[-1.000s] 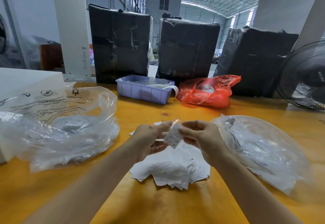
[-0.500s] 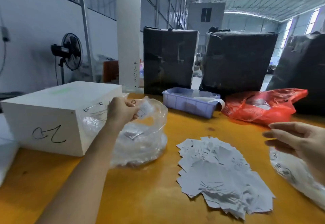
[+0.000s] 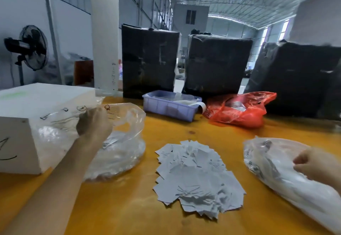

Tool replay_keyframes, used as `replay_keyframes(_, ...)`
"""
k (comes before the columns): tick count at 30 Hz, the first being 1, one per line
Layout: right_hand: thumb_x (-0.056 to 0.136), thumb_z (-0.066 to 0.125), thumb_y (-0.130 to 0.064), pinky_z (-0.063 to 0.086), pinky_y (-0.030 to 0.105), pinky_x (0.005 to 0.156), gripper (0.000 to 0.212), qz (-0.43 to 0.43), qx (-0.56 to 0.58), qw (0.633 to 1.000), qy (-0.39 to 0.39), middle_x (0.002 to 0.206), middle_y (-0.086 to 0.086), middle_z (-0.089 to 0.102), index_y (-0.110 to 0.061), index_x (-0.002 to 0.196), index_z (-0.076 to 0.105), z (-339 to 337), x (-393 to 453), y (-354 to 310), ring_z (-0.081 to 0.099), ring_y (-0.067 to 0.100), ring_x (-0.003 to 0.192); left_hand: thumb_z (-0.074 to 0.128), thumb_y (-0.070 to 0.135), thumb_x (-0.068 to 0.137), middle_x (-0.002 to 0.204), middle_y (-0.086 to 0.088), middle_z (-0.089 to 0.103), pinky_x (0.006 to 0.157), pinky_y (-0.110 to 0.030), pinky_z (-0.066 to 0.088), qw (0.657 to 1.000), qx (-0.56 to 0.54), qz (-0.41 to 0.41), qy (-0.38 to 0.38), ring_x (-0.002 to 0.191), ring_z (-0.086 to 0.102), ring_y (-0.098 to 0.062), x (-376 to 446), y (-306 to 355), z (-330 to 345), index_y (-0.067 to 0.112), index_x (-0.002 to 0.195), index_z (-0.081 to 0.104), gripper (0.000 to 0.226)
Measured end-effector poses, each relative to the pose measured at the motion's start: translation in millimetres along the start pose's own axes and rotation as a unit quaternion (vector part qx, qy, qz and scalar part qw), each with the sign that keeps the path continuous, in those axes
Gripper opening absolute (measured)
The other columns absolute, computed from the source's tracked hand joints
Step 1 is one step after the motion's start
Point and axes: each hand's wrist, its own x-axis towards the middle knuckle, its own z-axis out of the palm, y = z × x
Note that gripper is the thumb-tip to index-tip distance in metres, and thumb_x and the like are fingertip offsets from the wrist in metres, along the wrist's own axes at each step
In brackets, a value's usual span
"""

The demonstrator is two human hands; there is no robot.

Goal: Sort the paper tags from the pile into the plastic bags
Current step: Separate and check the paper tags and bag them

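Note:
A pile of white paper tags [image 3: 197, 175] lies on the yellow table [image 3: 118, 209] in front of me. The left clear plastic bag [image 3: 125, 148] leans against a white box, with a few tags inside. My left hand [image 3: 94, 124] hovers at its mouth with the back toward me and the fingers curled. What they hold is hidden. The right clear plastic bag [image 3: 273, 172] lies flat and holds white tags. My right hand [image 3: 315, 164] rests on its top at the frame's right edge, fingers loosely curled with nothing seen in them.
A white box [image 3: 27, 124] stands at the left. At the back sit a purple tray [image 3: 169, 108], a red plastic bag [image 3: 239, 111] and three black wrapped bales [image 3: 149, 61]. A fan [image 3: 33, 48] and a white pillar [image 3: 105, 31] stand behind the table.
My left hand carried a tag from the centre to the left bag's mouth; the tag is no longer visible. My right hand drew back and down onto the right bag, fingers curling.

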Motion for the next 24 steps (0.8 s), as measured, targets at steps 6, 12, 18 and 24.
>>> replay_keyframes(6, 0.081, 0.073, -0.035, 0.045, 0.026, 0.075, 0.028, 0.028, -0.029, 0.998, -0.055, 0.094, 0.006, 0.064, -0.013, 0.095, 0.064, 14.0, -9.1, 5.2, 0.057, 0.017, 0.085, 0.070, 0.021, 0.084, 0.095, -0.005, 0.068, 0.069, -0.027, 0.045, 0.943, -0.238, 0.230, -0.035, 0.081, 0.061, -0.018, -58.3, 83.5, 13.8, 0.010, 0.106, 0.069, 0.025)
replay_keyframes(12, 0.075, 0.077, -0.018, 0.037, 0.021, 0.050, 0.007, 0.025, 0.049, 0.998, 0.040, 0.071, 0.004, 0.068, -0.016, 0.070, 0.073, 26.7, -6.0, 18.4, 0.056, 0.012, 0.065, 0.069, 0.022, 0.084, 0.086, 0.011, 0.066, 0.063, -0.003, 0.040, 0.883, -0.269, 0.312, -0.226, 0.075, 0.059, 0.003, -123.6, 117.8, 68.0, 0.019, 0.092, 0.070, 0.008)
replay_keyframes(18, 0.082, 0.067, -0.009, 0.044, 0.030, 0.060, 0.014, 0.043, 0.097, 0.991, 0.077, 0.083, 0.013, 0.073, 0.001, 0.073, 0.072, 28.5, 1.7, 24.9, 0.061, 0.022, 0.069, 0.067, 0.015, 0.083, 0.083, 0.012, 0.067, 0.065, -0.008, 0.043, 0.881, -0.277, 0.297, -0.241, 0.077, 0.060, 0.001, -133.3, 114.0, 86.5, 0.023, 0.084, 0.069, 0.009)
replay_keyframes(24, 0.076, 0.061, 0.000, 0.039, 0.030, 0.059, 0.015, 0.059, 0.205, 0.970, 0.120, 0.071, 0.031, 0.062, 0.013, 0.068, 0.062, 11.7, 1.7, 25.0, 0.059, 0.032, 0.064, 0.067, 0.015, 0.084, 0.080, 0.013, 0.066, 0.063, -0.006, 0.042, 0.881, -0.296, 0.292, -0.225, 0.076, 0.060, 0.000, -134.5, 116.1, 86.1, 0.024, 0.085, 0.070, 0.010)
